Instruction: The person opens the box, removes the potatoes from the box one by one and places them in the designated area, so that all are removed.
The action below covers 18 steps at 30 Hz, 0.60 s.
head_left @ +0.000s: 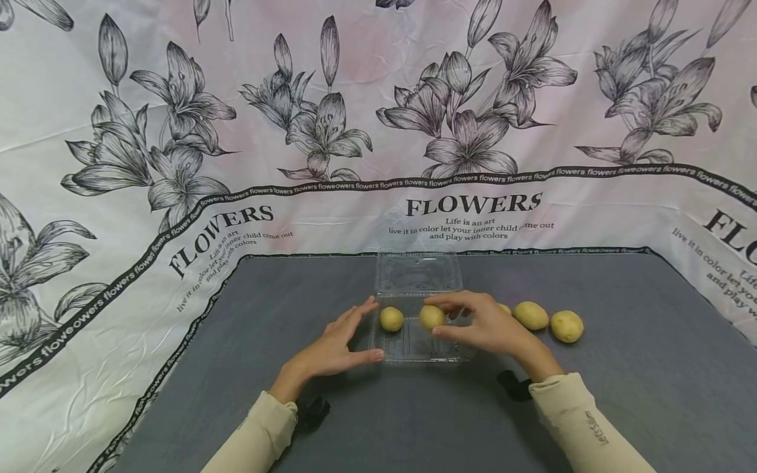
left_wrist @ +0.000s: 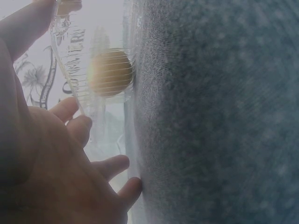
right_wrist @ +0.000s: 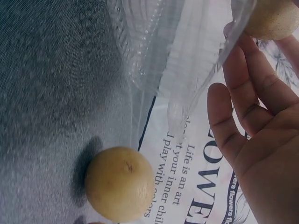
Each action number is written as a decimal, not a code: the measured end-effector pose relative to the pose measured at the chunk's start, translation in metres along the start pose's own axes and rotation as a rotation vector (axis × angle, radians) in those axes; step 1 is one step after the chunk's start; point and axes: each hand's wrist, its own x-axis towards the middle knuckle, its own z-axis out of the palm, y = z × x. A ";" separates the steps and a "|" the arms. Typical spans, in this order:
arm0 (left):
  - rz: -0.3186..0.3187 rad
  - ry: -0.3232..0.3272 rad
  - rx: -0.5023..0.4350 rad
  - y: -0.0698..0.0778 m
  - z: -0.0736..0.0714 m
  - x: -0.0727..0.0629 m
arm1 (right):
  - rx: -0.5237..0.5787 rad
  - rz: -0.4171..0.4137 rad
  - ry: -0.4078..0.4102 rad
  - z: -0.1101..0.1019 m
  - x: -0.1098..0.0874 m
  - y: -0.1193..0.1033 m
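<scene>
A white cloth point(head_left: 331, 223) printed with dark flowers is hanging across the upper half of the frame, and a dark grey tabletop point(head_left: 384, 420) is filling the lower middle. On it, near the centre, a clear plastic box point(head_left: 408, 348) is sitting with its lid point(head_left: 417, 272) standing open on the far side, toward the cloth. One yellow potato point(head_left: 391, 319) is lying in the left part of the box, so that much is looking done to me. My right hand point(head_left: 487, 325) is pinching a second potato point(head_left: 432, 318) between thumb and fingertips, over the box and just right of the first — whether its underside is touching the bottom, I cannot tell. My left hand point(head_left: 331, 348) is holding nothing: its thumb and fingers are lying well apart at the box's left end, and I cannot be sure which fingertips are touching the plastic. Right of centre, at least three more are waiting on the table: a half-hidden potato point(head_left: 504, 309) showing behind my right hand, a middle potato point(head_left: 530, 316), and an outermost potato point(head_left: 566, 326) sitting slightly lower in the frame. I am judging this to be an early stage — one inside, one in my fingers and not yet released, the others lying outside.
</scene>
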 end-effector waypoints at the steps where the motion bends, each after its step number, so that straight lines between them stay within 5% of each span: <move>1: 0.001 0.000 0.000 0.000 0.000 0.000 | -0.006 0.005 0.005 -0.001 -0.001 0.000; 18: 0.008 -0.004 -0.004 0.000 -0.001 0.000 | -0.013 0.003 0.048 -0.010 -0.012 0.009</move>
